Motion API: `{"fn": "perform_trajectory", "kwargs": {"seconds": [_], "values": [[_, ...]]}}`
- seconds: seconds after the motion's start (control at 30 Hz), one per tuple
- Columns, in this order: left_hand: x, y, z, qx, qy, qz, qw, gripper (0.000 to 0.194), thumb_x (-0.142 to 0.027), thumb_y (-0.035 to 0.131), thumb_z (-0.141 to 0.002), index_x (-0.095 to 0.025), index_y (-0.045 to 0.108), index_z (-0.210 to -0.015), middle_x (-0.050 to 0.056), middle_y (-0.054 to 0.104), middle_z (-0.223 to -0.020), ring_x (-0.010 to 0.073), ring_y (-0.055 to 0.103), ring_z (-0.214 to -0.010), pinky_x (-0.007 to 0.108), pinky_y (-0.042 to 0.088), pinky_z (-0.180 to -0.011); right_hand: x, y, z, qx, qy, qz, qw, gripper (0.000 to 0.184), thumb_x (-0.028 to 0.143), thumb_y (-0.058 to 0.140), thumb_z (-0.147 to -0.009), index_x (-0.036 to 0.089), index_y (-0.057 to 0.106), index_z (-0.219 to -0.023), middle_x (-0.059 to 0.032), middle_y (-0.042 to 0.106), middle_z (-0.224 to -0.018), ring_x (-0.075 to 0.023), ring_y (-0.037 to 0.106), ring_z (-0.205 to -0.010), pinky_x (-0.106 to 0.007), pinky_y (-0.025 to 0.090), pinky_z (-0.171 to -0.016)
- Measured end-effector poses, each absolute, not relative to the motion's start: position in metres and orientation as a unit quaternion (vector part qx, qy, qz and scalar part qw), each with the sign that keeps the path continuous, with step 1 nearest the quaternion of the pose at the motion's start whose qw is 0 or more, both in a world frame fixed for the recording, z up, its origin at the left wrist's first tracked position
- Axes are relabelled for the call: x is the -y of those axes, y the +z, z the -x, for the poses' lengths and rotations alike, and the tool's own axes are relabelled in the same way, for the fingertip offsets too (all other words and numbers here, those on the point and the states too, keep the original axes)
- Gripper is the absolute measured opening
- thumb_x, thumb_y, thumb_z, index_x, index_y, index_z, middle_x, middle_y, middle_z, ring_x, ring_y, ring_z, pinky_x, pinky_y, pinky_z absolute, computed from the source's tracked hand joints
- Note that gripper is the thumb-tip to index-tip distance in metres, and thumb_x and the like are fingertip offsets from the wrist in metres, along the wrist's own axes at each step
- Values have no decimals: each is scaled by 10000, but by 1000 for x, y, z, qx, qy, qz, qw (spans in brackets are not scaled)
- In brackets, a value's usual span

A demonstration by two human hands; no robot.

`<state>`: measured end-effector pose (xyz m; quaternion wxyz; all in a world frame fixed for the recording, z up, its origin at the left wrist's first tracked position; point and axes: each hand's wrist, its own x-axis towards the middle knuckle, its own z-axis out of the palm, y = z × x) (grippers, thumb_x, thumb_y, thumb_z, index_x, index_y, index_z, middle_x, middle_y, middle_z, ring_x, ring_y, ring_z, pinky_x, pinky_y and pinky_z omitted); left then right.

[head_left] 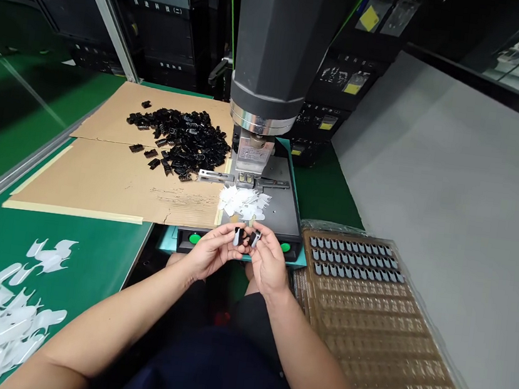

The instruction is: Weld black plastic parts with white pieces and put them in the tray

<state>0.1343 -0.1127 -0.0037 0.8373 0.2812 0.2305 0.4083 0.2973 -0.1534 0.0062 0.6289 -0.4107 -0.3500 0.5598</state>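
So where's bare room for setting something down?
Cardboard left of the black parts; green table between the front tape and left forearm. Crowded: under the black parts, and the plate below the press, heaped with white pieces.

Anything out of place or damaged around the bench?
Two minor things: the cardboard has dark streaks in front of the black heap, so it looks worn there; and a few stray parts lie apart from that heap.

Head-worn view, looking forward and down
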Motion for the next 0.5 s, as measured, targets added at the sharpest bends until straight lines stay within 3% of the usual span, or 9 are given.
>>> {"fn": "perform_trajectory", "kwargs": {"seconds": [0.5], "values": [[113,-4,-134,-232,392,-273,847,424,-297,780,-934,-191,720,-1340,106,764,-1071,174,737,-849,284,637,-752,156,11,-295,326,576,396,637,340,315,647,-935,245,672,-1266,-80,740,-1195,-224,704,-930,-382,628,-788]]}}
